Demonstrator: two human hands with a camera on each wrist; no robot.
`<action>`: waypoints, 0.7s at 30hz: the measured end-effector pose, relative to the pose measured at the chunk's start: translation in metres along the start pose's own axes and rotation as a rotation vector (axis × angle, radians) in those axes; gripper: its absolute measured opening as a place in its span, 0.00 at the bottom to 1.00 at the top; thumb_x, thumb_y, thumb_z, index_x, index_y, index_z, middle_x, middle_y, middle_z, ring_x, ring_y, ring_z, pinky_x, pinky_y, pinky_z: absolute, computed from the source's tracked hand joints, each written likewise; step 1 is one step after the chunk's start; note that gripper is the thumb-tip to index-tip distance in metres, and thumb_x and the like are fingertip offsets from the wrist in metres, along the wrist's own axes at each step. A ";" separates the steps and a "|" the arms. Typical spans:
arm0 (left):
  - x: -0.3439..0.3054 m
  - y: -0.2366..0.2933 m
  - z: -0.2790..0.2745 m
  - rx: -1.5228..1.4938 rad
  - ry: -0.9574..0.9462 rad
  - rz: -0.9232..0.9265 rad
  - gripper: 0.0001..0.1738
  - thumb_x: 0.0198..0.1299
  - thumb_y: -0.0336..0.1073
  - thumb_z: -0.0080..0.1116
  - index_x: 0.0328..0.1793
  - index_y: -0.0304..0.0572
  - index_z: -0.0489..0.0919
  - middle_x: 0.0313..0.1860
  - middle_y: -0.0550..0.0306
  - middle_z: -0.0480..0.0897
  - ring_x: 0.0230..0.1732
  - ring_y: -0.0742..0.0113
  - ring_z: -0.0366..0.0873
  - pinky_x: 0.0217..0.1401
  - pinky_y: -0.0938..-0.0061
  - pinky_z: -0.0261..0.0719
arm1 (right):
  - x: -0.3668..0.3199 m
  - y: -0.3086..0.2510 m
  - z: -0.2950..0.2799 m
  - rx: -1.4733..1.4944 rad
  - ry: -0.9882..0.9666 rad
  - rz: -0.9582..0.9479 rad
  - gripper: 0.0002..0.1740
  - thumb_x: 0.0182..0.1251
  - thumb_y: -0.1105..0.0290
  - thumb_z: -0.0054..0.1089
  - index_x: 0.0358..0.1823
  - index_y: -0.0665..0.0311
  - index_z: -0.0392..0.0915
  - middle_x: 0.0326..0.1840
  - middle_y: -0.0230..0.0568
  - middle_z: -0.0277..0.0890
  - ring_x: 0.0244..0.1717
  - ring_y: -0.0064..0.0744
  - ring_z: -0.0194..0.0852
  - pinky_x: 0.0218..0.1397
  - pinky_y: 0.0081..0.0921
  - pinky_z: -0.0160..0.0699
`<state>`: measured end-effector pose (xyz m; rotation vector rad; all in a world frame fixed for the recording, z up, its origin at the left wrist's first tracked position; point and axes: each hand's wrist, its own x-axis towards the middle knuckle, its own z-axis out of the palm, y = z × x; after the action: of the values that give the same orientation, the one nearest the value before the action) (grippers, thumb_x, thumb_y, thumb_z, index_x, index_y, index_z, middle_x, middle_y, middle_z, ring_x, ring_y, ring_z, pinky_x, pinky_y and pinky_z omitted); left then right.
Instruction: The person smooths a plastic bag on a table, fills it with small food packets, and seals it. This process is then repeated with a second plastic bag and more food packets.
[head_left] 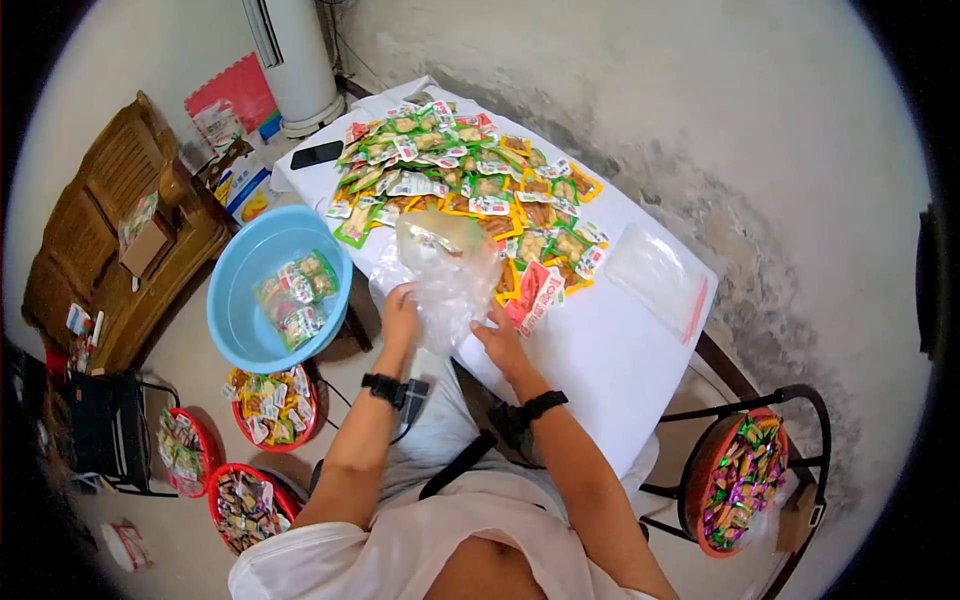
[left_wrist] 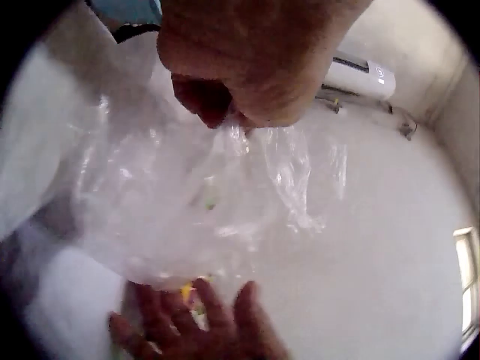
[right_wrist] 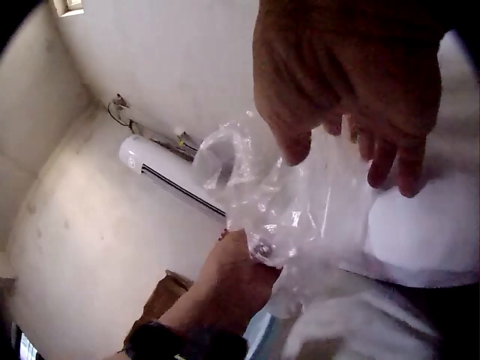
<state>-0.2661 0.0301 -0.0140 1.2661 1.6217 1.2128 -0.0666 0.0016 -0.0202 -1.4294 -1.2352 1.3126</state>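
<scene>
A clear plastic bag (head_left: pixel 452 305) with some snack packets showing through its far end lies at the table's near edge, between both hands. Its loose film is pinched by the left hand (head_left: pixel 399 315), whose curled fingers gather it in the left wrist view (left_wrist: pixel 240 67). On the other side, the right hand (head_left: pixel 502 345) has its fingers spread against the film. Those fingers hang fairly straight in the right wrist view (right_wrist: pixel 349 90). Beyond the bag is a big heap of green and yellow snack packets (head_left: pixel 490 185). A red and white packet (head_left: pixel 537 297) lies right of the bag.
A white-covered table (head_left: pixel 590 370) bears a stack of flat clear bags (head_left: pixel 660 275) and a black phone (head_left: pixel 317 154). To the left stands a blue basin (head_left: pixel 230 300) with filled bags. Red baskets (head_left: pixel 318 410) of snacks sit below it; another tub (head_left: pixel 700 490) stands right.
</scene>
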 end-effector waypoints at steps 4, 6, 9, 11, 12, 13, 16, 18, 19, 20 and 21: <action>-0.034 -0.016 -0.030 -1.060 -0.271 -0.188 0.18 0.58 0.30 0.47 0.54 0.32 0.74 0.51 0.49 0.79 0.54 0.58 0.75 0.58 0.66 0.72 | -0.038 -0.056 -0.014 0.196 0.061 0.198 0.37 0.64 0.56 0.56 0.71 0.61 0.54 0.64 0.49 0.63 0.55 0.34 0.70 0.49 0.27 0.73; -0.061 0.022 -0.042 -1.091 -0.262 -0.274 0.18 0.59 0.32 0.45 0.54 0.33 0.74 0.51 0.49 0.79 0.54 0.57 0.75 0.59 0.64 0.72 | -0.032 -0.029 -0.019 0.467 -0.033 0.167 0.45 0.61 0.57 0.60 0.73 0.54 0.42 0.59 0.39 0.65 0.49 0.33 0.70 0.39 0.29 0.75; -0.079 0.029 -0.058 -1.151 -0.382 -0.342 0.19 0.62 0.37 0.41 0.54 0.34 0.74 0.51 0.49 0.78 0.55 0.55 0.75 0.61 0.60 0.72 | -0.036 -0.010 -0.016 0.660 -0.098 0.110 0.34 0.63 0.57 0.57 0.68 0.56 0.57 0.44 0.32 0.71 0.36 0.24 0.71 0.33 0.21 0.70; -0.081 0.030 -0.064 -1.179 -0.526 -0.325 0.20 0.63 0.38 0.40 0.54 0.34 0.74 0.52 0.49 0.78 0.55 0.55 0.74 0.62 0.58 0.71 | -0.051 -0.033 -0.029 0.491 -0.086 0.062 0.26 0.64 0.60 0.55 0.62 0.58 0.64 0.36 0.28 0.70 0.32 0.21 0.69 0.31 0.18 0.68; -0.079 0.036 -0.065 -1.207 -0.283 -0.313 0.19 0.62 0.39 0.39 0.52 0.35 0.75 0.50 0.48 0.79 0.54 0.53 0.75 0.60 0.55 0.72 | -0.058 -0.047 -0.038 0.314 -0.077 0.015 0.20 0.65 0.62 0.54 0.57 0.60 0.71 0.29 0.24 0.69 0.27 0.17 0.67 0.29 0.16 0.66; -0.078 0.040 -0.066 -1.225 -0.039 -0.298 0.19 0.62 0.39 0.39 0.49 0.36 0.76 0.48 0.47 0.80 0.52 0.52 0.76 0.58 0.53 0.72 | -0.062 -0.055 -0.048 0.321 -0.067 0.015 0.20 0.65 0.62 0.54 0.57 0.60 0.71 0.29 0.24 0.69 0.27 0.17 0.67 0.29 0.16 0.66; -0.071 0.039 -0.090 -1.570 -0.381 -0.235 0.16 0.62 0.40 0.39 0.40 0.38 0.76 0.39 0.48 0.82 0.42 0.53 0.79 0.52 0.54 0.75 | -0.072 -0.054 -0.075 0.415 0.126 -0.041 0.12 0.66 0.66 0.51 0.45 0.63 0.78 0.24 0.21 0.68 0.23 0.14 0.63 0.24 0.13 0.62; -0.068 0.037 -0.091 -1.528 -0.293 -0.245 0.15 0.63 0.41 0.40 0.38 0.40 0.76 0.34 0.51 0.80 0.37 0.57 0.78 0.49 0.57 0.76 | -0.073 -0.036 -0.088 0.582 0.068 0.032 0.14 0.66 0.67 0.51 0.49 0.65 0.74 0.31 0.26 0.71 0.31 0.19 0.68 0.33 0.17 0.69; -0.067 0.034 -0.089 -1.486 -0.198 -0.257 0.15 0.63 0.42 0.40 0.35 0.42 0.76 0.28 0.53 0.79 0.32 0.60 0.77 0.46 0.60 0.76 | -0.079 -0.047 -0.082 0.586 0.079 0.032 0.14 0.66 0.67 0.51 0.49 0.65 0.74 0.31 0.26 0.71 0.31 0.19 0.68 0.33 0.17 0.69; -0.065 0.030 -0.085 -1.445 -0.115 -0.274 0.15 0.64 0.43 0.41 0.33 0.44 0.76 0.23 0.55 0.78 0.26 0.64 0.76 0.43 0.63 0.77 | -0.086 -0.068 -0.071 0.469 -0.018 -0.135 0.17 0.66 0.69 0.50 0.55 0.65 0.71 0.32 0.27 0.71 0.31 0.19 0.67 0.35 0.17 0.69; -0.057 0.013 -0.072 -1.455 -0.430 -0.311 0.15 0.64 0.44 0.43 0.36 0.44 0.76 0.23 0.55 0.77 0.26 0.64 0.75 0.43 0.64 0.77 | -0.107 -0.072 -0.087 0.331 -0.011 -0.283 0.21 0.66 0.70 0.49 0.60 0.65 0.67 0.33 0.27 0.70 0.32 0.18 0.66 0.38 0.17 0.69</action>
<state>-0.3157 -0.0413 0.0191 0.2460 0.3012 1.3096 0.0124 -0.0855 0.0813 -0.9772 -1.1183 1.2594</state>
